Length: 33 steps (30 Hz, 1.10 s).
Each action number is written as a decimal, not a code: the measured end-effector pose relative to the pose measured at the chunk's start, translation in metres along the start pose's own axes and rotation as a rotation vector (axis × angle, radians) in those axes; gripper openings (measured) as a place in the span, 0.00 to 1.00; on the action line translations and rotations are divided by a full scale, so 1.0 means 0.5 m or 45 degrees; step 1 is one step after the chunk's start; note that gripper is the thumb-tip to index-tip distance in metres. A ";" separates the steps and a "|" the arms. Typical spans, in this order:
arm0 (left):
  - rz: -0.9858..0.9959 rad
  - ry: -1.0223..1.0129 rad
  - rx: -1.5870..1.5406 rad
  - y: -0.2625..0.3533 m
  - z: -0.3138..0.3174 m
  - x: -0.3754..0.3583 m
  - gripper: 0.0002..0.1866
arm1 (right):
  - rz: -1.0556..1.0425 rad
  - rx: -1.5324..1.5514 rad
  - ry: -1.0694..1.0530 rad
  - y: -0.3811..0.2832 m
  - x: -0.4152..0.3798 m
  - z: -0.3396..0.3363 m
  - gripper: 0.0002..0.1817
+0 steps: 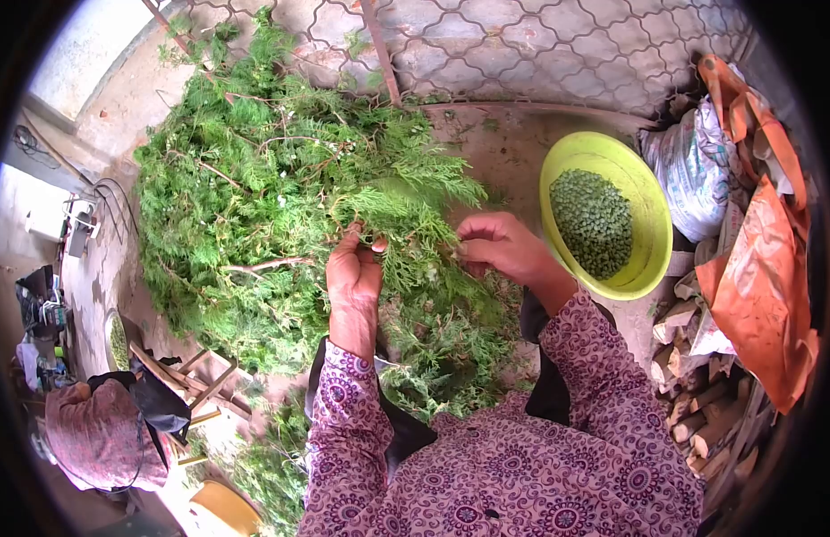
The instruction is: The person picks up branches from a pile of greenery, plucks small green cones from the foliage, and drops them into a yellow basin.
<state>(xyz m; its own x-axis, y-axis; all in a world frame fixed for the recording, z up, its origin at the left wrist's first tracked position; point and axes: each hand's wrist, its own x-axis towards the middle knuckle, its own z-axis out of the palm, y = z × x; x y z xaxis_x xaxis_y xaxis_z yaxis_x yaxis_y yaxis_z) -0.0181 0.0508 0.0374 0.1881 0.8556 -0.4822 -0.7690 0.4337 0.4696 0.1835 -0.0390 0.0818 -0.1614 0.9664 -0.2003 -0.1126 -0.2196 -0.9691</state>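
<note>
A big heap of green conifer branches (254,197) lies in front of me on the ground. My left hand (354,273) grips a leafy sprig at the heap's near edge. My right hand (504,249) is closed with its fingertips pinching at the same sprig, just to the right of the left hand. A yellow-green bowl (647,215) holding several small green cones or berries (592,222) stands to the right of my right hand. Both my sleeves are purple with a pattern.
A metal lattice fence (522,45) runs along the far side. A white sack (692,170) and orange cloth (764,295) lie at the right, above stacked firewood (710,421). Another person (102,430) sits at lower left beside a wooden chair (195,380).
</note>
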 end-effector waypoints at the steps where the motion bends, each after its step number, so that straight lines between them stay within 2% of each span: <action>1: 0.040 0.030 0.075 -0.002 0.002 -0.001 0.08 | 0.001 -0.001 0.000 0.001 -0.001 -0.002 0.08; 3: 0.022 0.013 0.114 -0.008 -0.003 0.006 0.08 | -0.005 0.030 -0.163 0.003 -0.003 -0.012 0.07; 9: -0.030 0.023 0.169 -0.021 0.004 -0.005 0.08 | 0.106 -0.045 -0.201 -0.025 -0.028 -0.010 0.06; 10: -0.086 -0.135 0.026 -0.017 -0.027 0.013 0.08 | 0.107 -0.051 -0.207 -0.019 -0.037 -0.014 0.06; 12: -0.055 -0.066 -0.027 0.005 -0.042 0.030 0.08 | -0.166 0.376 -0.564 -0.012 -0.056 -0.033 0.04; 13: -0.031 0.005 -0.071 0.010 -0.048 0.035 0.07 | -0.163 0.372 -0.576 -0.012 -0.053 -0.036 0.04; 15: 0.008 0.032 0.007 0.005 -0.039 0.022 0.08 | -0.111 0.765 -0.291 -0.025 -0.060 -0.031 0.04; 16: 0.024 0.001 0.029 -0.001 -0.036 0.019 0.07 | -0.055 0.772 -0.143 -0.038 -0.062 -0.024 0.04; 17: 0.043 -0.028 0.046 -0.006 -0.034 0.017 0.07 | -0.055 0.771 -0.141 -0.043 -0.056 -0.017 0.04; 19: 0.036 -0.019 0.029 -0.013 -0.038 0.024 0.08 | 0.030 0.643 -0.105 -0.050 -0.045 -0.009 0.04; 21: 0.028 -0.016 0.016 -0.013 -0.038 0.029 0.08 | 0.014 0.509 -0.183 -0.019 -0.029 -0.009 0.04; 23: 0.034 -0.026 0.013 -0.014 -0.037 0.030 0.09 | 0.158 0.206 -0.179 0.000 -0.021 0.013 0.06; 24: 0.037 -0.035 0.011 -0.015 -0.036 0.030 0.09 | 0.171 0.067 -0.047 0.008 -0.016 0.024 0.09; 25: 0.034 -0.033 0.014 -0.016 -0.035 0.027 0.09 | 0.173 0.071 -0.045 0.025 -0.007 0.024 0.09; 27: 0.012 -0.017 0.028 -0.018 -0.028 0.018 0.08 | -0.315 -0.666 0.272 0.060 0.013 0.021 0.11; 28: 0.012 -0.017 0.028 -0.020 -0.024 0.012 0.08 | -0.315 -0.666 0.271 0.068 0.018 0.018 0.11; 30: -0.015 -0.007 0.038 -0.024 -0.017 0.001 0.08 | -0.438 -0.950 0.412 0.072 0.025 0.015 0.12; 31: -0.012 -0.008 0.034 -0.025 -0.018 0.000 0.08 | -0.441 -0.954 0.410 0.074 0.027 0.019 0.12; 33: -0.047 -0.055 0.034 -0.031 -0.022 0.000 0.07 | -0.275 -0.695 0.307 0.077 0.030 0.026 0.11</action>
<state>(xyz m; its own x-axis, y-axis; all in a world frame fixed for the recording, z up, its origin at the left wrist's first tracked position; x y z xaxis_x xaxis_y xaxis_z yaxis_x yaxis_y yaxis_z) -0.0130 0.0411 0.0219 0.2425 0.8501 -0.4675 -0.7445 0.4720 0.4721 0.1642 -0.0348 0.0433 0.0414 0.9982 0.0432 0.4088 0.0225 -0.9124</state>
